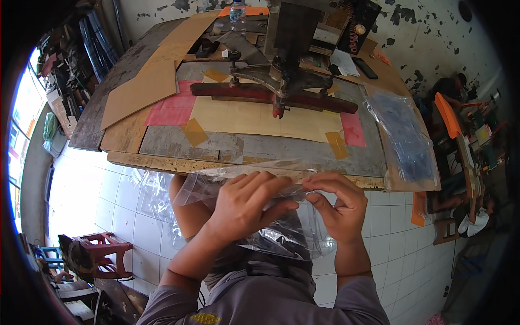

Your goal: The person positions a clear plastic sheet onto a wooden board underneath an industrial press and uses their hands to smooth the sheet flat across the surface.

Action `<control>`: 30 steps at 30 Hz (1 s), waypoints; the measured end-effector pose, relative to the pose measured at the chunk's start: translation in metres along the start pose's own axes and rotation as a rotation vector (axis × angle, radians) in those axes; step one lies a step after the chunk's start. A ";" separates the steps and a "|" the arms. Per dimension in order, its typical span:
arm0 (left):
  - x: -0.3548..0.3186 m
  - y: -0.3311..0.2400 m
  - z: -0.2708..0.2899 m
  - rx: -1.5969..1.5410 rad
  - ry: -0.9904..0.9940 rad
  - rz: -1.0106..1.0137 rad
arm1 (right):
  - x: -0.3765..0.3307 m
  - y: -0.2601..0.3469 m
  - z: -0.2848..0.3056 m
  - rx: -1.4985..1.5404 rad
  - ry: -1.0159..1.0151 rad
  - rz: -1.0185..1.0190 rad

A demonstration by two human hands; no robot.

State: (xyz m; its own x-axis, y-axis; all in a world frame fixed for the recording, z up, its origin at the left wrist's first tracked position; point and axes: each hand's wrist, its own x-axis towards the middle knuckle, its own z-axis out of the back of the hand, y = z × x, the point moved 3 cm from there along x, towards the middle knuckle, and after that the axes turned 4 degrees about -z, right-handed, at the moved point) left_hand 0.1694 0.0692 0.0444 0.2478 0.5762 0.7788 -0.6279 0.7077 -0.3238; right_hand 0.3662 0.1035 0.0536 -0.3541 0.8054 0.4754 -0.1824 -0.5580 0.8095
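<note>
Two hands: your left hand [252, 201] is half curled, thumb apart from forefinger, against the film; can't tell if it pinches. Your right hand [310, 191] has thumb and forefinger nearly closed on the film's edge.
Slip risk: film looks thin and slick, and your right hold is fingertip-only. Uneven pull would likely let that edge go.
Cling risk: creases and glare hide the layers. If there's more than one, static could make you grab both; can't tell the count.
Snag risk: the near edge of the table [162, 164] is worn and the film's top part crosses it. Dragging along that edge could scratch or tear it.
Tangle risk: loose plastic [151, 197] hangs below the table's near-left edge. Can't tell if it's joined to your piece; if so, a tug drags it too.
Film position: clear plastic film [304, 216] lies between and under your hands, mostly on your side of the table, over your lap.
Press position: red press bar [325, 105] stands over the table's middle, beyond both hands.
Stack position: clear sheets [402, 135] lie at the table's right side, apart from your right hand.
</note>
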 end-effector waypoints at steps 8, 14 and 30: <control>-0.008 0.009 0.016 0.208 0.083 0.009 | 0.004 -0.009 0.005 0.125 -0.098 -0.059; -0.009 0.007 0.014 0.159 0.036 0.008 | 0.004 -0.009 0.006 0.159 -0.072 -0.042; -0.001 -0.003 0.015 0.143 0.088 -0.045 | 0.003 -0.009 0.013 0.203 -0.154 -0.005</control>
State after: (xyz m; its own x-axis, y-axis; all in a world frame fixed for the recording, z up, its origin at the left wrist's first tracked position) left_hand 0.1597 0.0606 0.0520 0.3374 0.5833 0.7389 -0.7117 0.6718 -0.2053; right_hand 0.3783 0.1136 0.0528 -0.2069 0.8376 0.5056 0.0096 -0.5151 0.8571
